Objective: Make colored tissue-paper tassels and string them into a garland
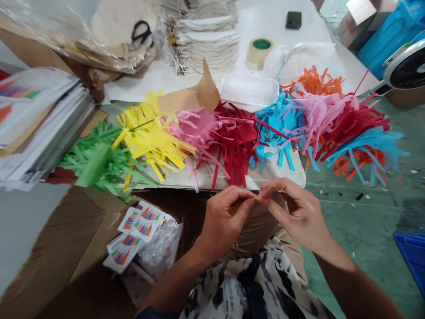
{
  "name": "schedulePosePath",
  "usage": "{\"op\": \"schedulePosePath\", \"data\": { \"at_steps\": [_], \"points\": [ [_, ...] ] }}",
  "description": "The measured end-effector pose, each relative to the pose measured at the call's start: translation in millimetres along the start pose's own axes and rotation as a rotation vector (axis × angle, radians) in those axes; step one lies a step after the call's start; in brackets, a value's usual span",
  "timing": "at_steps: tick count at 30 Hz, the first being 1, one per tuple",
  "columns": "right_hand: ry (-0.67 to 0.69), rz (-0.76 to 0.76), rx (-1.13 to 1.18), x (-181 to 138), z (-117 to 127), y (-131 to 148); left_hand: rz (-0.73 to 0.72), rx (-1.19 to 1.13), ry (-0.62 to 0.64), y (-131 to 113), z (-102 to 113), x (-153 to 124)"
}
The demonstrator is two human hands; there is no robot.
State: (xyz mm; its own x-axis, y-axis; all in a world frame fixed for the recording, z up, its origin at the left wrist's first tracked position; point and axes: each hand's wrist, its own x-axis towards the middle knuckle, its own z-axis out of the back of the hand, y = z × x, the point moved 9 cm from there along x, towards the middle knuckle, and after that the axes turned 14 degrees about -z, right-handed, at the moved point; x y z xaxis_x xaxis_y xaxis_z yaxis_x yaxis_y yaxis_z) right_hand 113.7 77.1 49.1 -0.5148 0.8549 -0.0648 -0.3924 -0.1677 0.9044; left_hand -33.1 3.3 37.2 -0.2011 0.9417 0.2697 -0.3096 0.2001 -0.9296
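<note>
My left hand (229,217) and my right hand (295,212) meet above my lap, just off the table's front edge. Both are closed in a pinch, thumb against forefinger, on a small yellow piece (256,198) whose kind is too small to make out. Behind them, fringed paper tassels lie in a row along the table: green (96,164), yellow (152,137), pink (195,128), dark red (235,141) and blue (279,117). Nearest to my fingertips is the dark red one. More tassels in pink (318,110), orange (318,82) and blue (368,146) are heaped at the right end.
Behind the tassels are a clear plastic tray (249,91), a tape roll (260,51), stacked white bundles (207,44) and black-handled scissors (142,33). Printed packs (36,119) pile up at left. An open carton (76,239) holds printed cards (133,235). A small fan (407,66) stands right.
</note>
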Motion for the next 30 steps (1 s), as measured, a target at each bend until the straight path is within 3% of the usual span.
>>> {"op": "schedulePosePath", "data": {
  "at_steps": [10, 13, 23, 30],
  "points": [
    [-0.062, 0.117, -0.1, -6, 3, 14, -0.14, 0.084, -0.013, -17, 1, 1],
    [-0.056, 0.117, -0.123, -6, 2, 15, -0.103, 0.078, -0.031, -14, 1, 1],
    [-0.046, -0.093, -0.005, -3, 5, -8, 0.054, -0.168, -0.076, 4, -5, -4],
    [0.028, -0.14, 0.121, -1, 1, -16, 0.066, -0.236, -0.086, 9, -8, -6]
  ]
}}
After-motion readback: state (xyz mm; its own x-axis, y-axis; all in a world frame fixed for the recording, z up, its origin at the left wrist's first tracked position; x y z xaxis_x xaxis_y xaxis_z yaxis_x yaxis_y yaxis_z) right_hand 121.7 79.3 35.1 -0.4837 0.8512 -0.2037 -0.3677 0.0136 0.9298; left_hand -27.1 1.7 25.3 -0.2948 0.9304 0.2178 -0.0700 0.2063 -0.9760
